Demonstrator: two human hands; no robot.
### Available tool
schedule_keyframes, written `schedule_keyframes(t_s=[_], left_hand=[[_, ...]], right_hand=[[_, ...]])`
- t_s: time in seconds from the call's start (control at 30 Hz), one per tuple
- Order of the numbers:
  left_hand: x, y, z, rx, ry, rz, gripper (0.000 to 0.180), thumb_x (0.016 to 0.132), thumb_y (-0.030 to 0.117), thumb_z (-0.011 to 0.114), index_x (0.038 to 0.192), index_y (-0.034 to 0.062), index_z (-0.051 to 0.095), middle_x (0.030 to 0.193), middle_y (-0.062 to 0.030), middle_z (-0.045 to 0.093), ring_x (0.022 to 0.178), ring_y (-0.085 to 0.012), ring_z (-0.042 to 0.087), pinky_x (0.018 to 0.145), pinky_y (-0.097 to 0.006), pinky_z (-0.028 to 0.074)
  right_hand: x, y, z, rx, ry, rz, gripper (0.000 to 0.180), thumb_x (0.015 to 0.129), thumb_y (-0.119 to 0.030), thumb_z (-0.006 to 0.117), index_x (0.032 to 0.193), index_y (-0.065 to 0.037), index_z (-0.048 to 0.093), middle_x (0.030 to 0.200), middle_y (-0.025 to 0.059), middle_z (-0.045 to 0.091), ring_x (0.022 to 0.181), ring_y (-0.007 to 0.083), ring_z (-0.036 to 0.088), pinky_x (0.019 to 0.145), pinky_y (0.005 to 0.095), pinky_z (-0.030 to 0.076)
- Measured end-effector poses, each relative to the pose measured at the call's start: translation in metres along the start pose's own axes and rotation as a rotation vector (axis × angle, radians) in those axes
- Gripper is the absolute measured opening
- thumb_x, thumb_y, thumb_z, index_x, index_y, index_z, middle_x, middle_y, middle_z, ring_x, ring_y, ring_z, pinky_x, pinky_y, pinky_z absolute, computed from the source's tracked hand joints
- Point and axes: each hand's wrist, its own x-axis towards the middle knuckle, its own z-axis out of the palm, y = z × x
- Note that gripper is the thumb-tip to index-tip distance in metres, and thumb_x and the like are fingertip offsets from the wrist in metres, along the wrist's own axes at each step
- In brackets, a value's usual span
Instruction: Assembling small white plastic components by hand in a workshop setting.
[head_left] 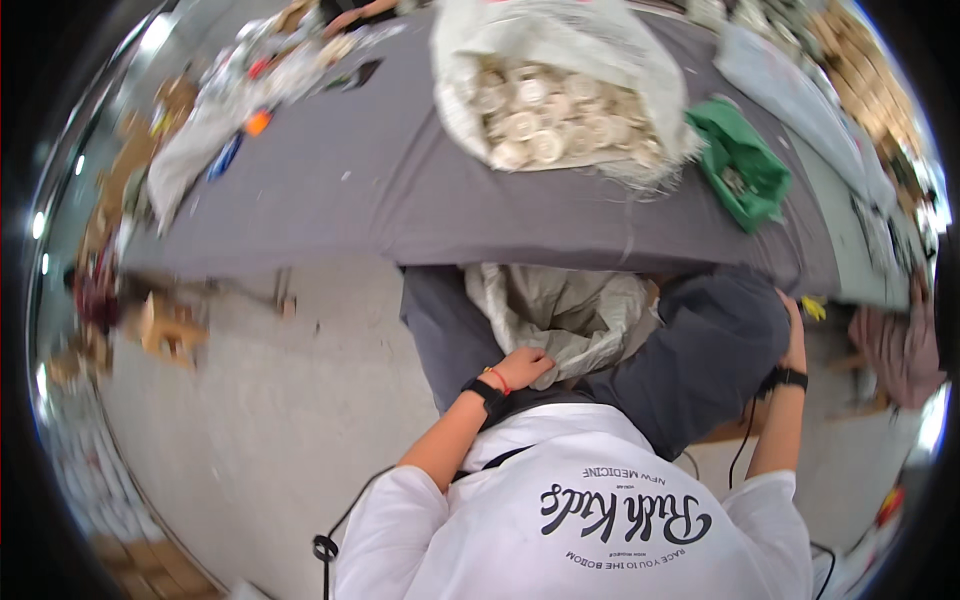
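Observation:
My left hand (522,367) grips the near edge of a pale woven sack (560,312) that hangs open below the table's edge. My right hand (795,335) holds a fold of the dark grey cloth (700,350) that hangs down around the sack. Both wrists wear black bands; the left also has a red string. On the table above, a larger white woven sack (560,90) lies open and is filled with several round, cream-coloured rolls (545,120).
A grey-covered table (350,180) spans the view. A green bag (745,165) lies at its right. Scattered bags and small items sit at its far left. Concrete floor (270,410) lies to my left, with cardboard pieces. Another person's hand shows at the far edge.

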Motion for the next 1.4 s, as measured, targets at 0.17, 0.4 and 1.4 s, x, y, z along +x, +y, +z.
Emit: schedule_keyframes(t_s=[0.17, 0.4, 1.4], left_hand=[[-0.011, 0.017, 0.02, 0.254, 0.082, 0.018, 0.034, 0.081, 0.033, 0.047, 0.08, 0.0016, 0.06, 0.076, -0.0189, 0.06, 0.074, -0.0342, 0.057, 0.066, -0.04, 0.044], [-0.021, 0.075, 0.003, 0.474, 0.236, 0.16, 0.028, 0.082, 0.03, 0.048, 0.079, 0.0041, 0.059, 0.084, -0.0152, 0.059, 0.081, -0.0311, 0.056, 0.072, -0.039, 0.043], [0.072, 0.004, -0.179, -0.187, 0.984, -0.072, 0.049, 0.086, 0.051, 0.037, 0.119, 0.0171, 0.051, 0.135, 0.0003, 0.035, 0.133, -0.0269, -0.002, 0.094, -0.06, -0.013]], right_hand=[[0.017, 0.004, -0.03, -0.056, -0.041, -0.004, 0.035, 0.085, -0.026, 0.049, 0.109, -0.001, 0.054, 0.109, 0.0083, 0.057, 0.1, 0.0196, 0.053, 0.087, 0.0287, 0.041], [0.009, 0.001, -0.032, -0.094, -0.026, 0.003, 0.036, 0.085, -0.028, 0.048, 0.11, -0.003, 0.053, 0.107, 0.0073, 0.057, 0.098, 0.0185, 0.054, 0.086, 0.0286, 0.042], [-0.021, 0.015, -0.033, -0.031, 0.139, -0.041, 0.038, 0.082, -0.027, 0.052, 0.113, -0.004, 0.051, 0.11, 0.007, 0.055, 0.099, 0.0183, 0.053, 0.087, 0.0289, 0.041]])
